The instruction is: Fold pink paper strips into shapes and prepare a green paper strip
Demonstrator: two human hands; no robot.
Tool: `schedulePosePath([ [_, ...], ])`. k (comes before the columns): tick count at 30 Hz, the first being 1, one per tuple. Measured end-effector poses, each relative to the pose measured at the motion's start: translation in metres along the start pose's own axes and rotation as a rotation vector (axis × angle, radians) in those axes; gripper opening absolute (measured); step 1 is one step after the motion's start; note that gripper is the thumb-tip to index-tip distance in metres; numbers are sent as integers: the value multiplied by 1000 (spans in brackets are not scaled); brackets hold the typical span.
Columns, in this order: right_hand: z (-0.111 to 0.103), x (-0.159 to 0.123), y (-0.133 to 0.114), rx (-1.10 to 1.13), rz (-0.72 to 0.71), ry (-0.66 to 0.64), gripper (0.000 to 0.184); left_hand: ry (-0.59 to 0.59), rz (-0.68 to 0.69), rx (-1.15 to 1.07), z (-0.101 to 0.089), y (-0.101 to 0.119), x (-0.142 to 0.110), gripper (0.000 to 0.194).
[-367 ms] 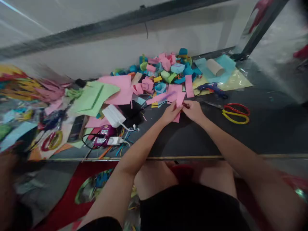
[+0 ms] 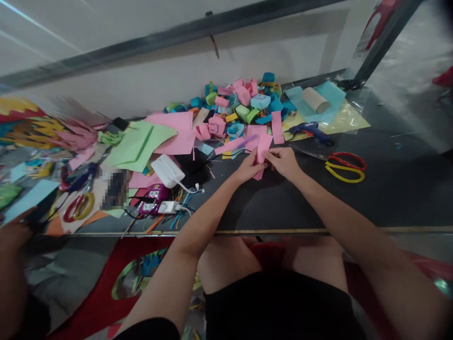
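Note:
Between my hands is a folded strip of pink paper, held up just above the dark table. My left hand grips it from the left, thumb along its lower part. From the right, the fingertips of my right hand pinch its edge. Part of the strip is hidden behind my fingers. Other pink strips lie right behind it, one with a purple mark. To the right of my right hand rest scissors with red and yellow handles, blades pointing toward that hand. A blue glue gun lies beyond them.
A heap of small folded paper pieces sits against the wall. Green sheets, a white adapter and a purple power strip lie to the left. At far left is another person's hand. A cardboard tube rests on blue paper.
My fingers have shifted slightly on the pink strip, and my right hand has come a little further over its edge. The co-worker's hand at far left has moved slightly.

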State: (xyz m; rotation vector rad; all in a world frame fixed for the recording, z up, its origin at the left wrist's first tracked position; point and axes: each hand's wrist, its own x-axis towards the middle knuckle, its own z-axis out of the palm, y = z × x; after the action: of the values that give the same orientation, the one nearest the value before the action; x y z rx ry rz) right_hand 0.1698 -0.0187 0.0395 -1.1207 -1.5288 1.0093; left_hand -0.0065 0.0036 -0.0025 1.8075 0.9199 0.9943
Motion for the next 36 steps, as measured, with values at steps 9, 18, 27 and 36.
schedulePosePath([
  [9,-2,0,-8,69,59,-7,55,70,93,8,-1,9,-3,68],
  [18,-9,8,-4,163,50,73,58,242,-35,-247,-6,2,1,68],
  [27,-21,14,1,84,37,134,59,471,-132,-536,-22,-2,15,48],
  [36,-31,20,13,-158,24,204,48,527,-256,-158,-26,-4,14,25],
])
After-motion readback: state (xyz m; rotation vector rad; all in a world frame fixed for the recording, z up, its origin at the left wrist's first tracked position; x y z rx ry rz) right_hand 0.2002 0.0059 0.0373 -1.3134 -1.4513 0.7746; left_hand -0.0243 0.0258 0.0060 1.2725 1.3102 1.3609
